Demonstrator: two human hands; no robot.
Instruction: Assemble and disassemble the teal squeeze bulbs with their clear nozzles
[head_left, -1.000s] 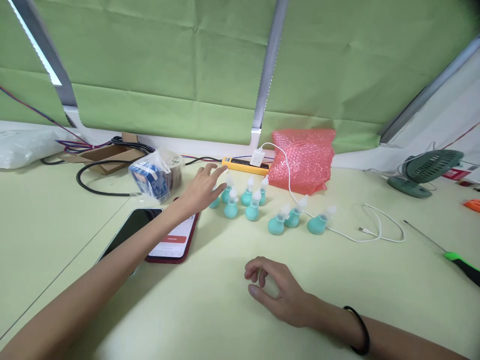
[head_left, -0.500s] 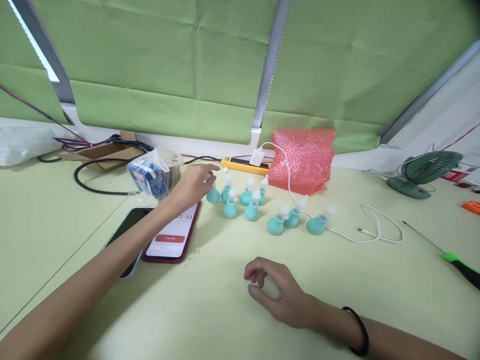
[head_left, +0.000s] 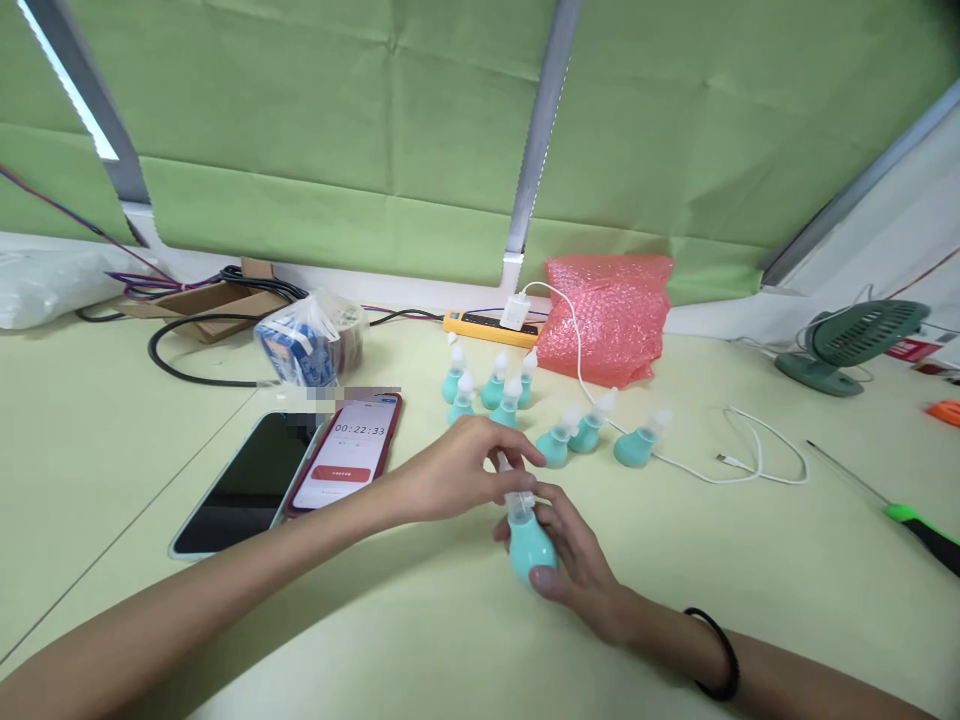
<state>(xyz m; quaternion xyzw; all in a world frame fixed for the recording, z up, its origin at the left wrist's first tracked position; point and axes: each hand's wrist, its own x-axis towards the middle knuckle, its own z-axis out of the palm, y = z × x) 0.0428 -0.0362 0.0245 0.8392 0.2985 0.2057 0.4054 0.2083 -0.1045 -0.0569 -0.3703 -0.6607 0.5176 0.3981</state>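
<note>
A nasal aspirator [head_left: 532, 548] with a turquoise bulb and a clear tip is held between both hands above the table. My left hand [head_left: 474, 462] pinches its clear tip from above. Around the bulb, my right hand [head_left: 585, 565] closes with the thumb on the near side; a black band circles that wrist. Just beyond stand more aspirators of the same kind: one upright aspirator [head_left: 454, 380] belongs to a group at the back, partly covered by my left hand. Tilted ones lie to the right, among them an aspirator [head_left: 636, 445].
Two phones, a dark-screened phone [head_left: 236, 485] and a lit phone [head_left: 346, 445], lie at left. Behind are a bagged blue package [head_left: 300, 345], a yellow power strip [head_left: 480, 328] and a red bubble-wrap parcel [head_left: 607, 320]. A white cable [head_left: 720, 482], a screwdriver [head_left: 900, 513] and a green fan [head_left: 847, 345] are at right.
My left hand has brought the leftmost aspirator from the back group toward me and to the right. My right hand, empty before, has closed around its bulb.
</note>
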